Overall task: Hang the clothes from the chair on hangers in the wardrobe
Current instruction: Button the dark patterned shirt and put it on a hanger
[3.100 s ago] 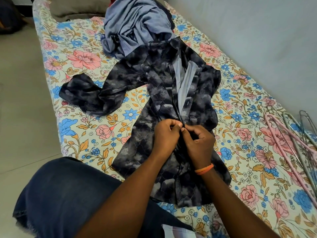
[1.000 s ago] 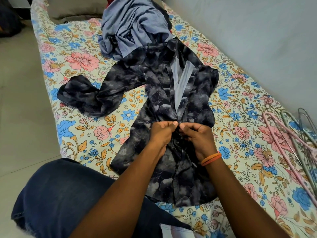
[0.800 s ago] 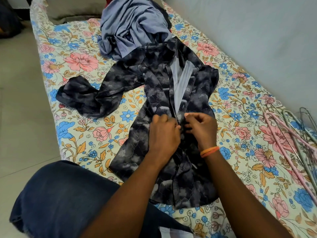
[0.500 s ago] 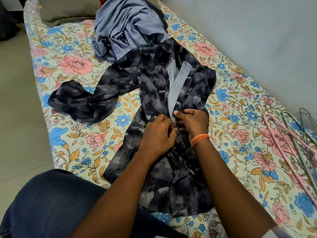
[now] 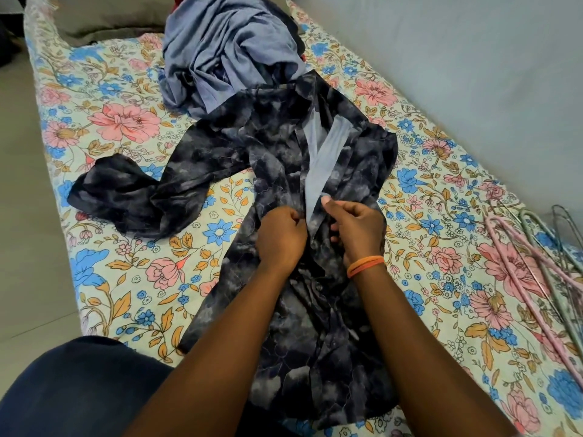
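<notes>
Nearest the camera, a knee in dark jeans (image 5: 72, 389) rests at the edge of the bed (image 5: 104, 279), below the hem of the dark patterned shirt (image 5: 315, 342). That shirt, the garment in hand, lies face up along the bed, its lower front already closed.

Halfway up the shirt, the left hand (image 5: 280, 238) pinches the left edge of the opening with fingers curled tight, and the right hand (image 5: 356, 228), an orange band at the wrist, grips the opposite edge, thumb up against the pale inner facing. Both hands have climbed the shirt front over the last few seconds, from a fastening lower down to this one. That suggests the buttons are being done up one by one; I judge the chest and collar are still open, so hanging has not begun.

To the right of the shirt, well apart, lie wire hangers (image 5: 542, 272), pink and grey, untouched. Just past the shirt's collar sits a heap of blue-grey clothes (image 5: 227, 55), touching it, still waiting. No wardrobe is in sight.
</notes>
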The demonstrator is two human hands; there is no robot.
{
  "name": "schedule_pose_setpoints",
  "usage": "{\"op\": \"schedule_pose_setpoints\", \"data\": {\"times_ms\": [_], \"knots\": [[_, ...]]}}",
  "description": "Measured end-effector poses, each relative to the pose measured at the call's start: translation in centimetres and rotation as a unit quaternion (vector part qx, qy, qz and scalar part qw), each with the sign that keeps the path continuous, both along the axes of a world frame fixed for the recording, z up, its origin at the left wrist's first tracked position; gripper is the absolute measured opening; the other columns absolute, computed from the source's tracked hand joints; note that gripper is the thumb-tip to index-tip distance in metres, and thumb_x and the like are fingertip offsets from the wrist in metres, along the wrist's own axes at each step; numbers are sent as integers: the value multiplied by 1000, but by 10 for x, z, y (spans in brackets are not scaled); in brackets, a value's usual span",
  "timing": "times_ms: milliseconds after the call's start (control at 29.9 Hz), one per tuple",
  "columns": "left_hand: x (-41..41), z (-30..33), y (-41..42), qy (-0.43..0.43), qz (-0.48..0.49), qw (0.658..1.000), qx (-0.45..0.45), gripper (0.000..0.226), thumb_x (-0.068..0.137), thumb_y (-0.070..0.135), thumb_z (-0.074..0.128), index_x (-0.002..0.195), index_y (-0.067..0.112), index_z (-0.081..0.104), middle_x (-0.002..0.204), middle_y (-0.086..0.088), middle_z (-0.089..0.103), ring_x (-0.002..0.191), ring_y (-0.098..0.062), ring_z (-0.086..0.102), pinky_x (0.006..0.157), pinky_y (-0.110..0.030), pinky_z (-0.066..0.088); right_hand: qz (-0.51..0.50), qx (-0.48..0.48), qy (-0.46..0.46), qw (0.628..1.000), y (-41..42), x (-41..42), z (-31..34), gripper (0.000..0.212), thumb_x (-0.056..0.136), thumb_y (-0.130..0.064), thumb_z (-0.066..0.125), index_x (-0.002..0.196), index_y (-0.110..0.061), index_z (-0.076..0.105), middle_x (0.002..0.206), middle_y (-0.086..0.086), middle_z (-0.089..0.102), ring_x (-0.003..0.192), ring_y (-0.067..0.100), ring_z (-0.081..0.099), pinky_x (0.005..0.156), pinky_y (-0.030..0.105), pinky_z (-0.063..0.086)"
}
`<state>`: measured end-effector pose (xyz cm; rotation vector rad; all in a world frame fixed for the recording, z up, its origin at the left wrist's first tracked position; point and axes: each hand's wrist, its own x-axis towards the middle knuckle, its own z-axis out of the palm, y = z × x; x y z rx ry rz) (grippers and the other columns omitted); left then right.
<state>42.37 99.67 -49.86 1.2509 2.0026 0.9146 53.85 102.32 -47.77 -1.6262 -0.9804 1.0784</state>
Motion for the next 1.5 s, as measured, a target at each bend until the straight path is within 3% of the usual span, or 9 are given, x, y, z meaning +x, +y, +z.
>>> {"op": "schedule_pose_setpoints", "data": {"times_ms": [201,368,435,769,970,1270,1371,1438,1505], "knots": [[9,1,13,91,-47,994,-49,42,95,38,60,127,12,51,123,-14,52,98,-35,61,75,-43,52,16,-14,-15,1000,10,-4,-7,29,74,-23,87,75,3,75,60,13,65,41,13,45,43,20,36],[0,-3,22,6,-13,999,-33,23,83,27,68,71,9,59,79,-15,65,68,-34,63,47,-37,43,8,-79,59,995,13,-3,-5,22,73,-11,86,83,-1,70,65,10,66,42,10,50,38,17,34],[-3,-1,19,-59,-6,997,-40,21,82,16,66,61,11,64,68,-9,69,62,-28,67,58,-42,56,-9,-95,70,993,13,-4,-3,19,74,-10,85,83,-6,68,62,4,63,44,10,47,38,17,34],[12,17,-2,-155,16,976,155,7,87,23,72,90,18,68,79,11,67,69,1,62,60,-10,45,-15,168,-80,982,-14,-12,-13,4,89,-8,71,92,-10,72,82,-1,71,70,-3,62,66,10,47],[8,16,-1,-439,37,897,25,19,99,9,53,107,9,70,82,-4,70,49,-5,58,47,-16,45,21,57,62,996,-8,-9,-21,14,85,-25,70,87,-11,72,84,9,71,75,22,61,76,41,53],[6,11,0,-497,67,865,-3,5,89,12,72,92,9,73,68,-6,68,47,-6,57,46,-17,47,82,11,109,991,-13,-6,-16,15,90,-22,66,92,-8,73,87,15,72,76,30,64,87,59,52],[-2,16,2,-369,25,928,45,7,90,17,69,89,11,72,74,-2,70,50,-7,61,50,-20,47,60,27,97,993,-11,-7,-8,10,96,-12,61,92,-6,69,87,12,70,79,24,62,87,51,53],[-7,19,2,-115,-17,987,114,9,90,23,67,86,17,71,84,7,67,63,-5,61,57,-18,45,18,78,47,996,-10,-5,-2,9,97,-14,60,97,-8,67,93,9,70,83,17,62,86,43,54],[-8,27,-1,69,-40,988,134,10,93,27,63,87,21,68,90,11,56,73,-7,54,59,-20,39,25,159,-57,985,-15,-6,6,6,97,-16,61,100,-13,65,96,3,67,85,12,61,81,26,51]]}}
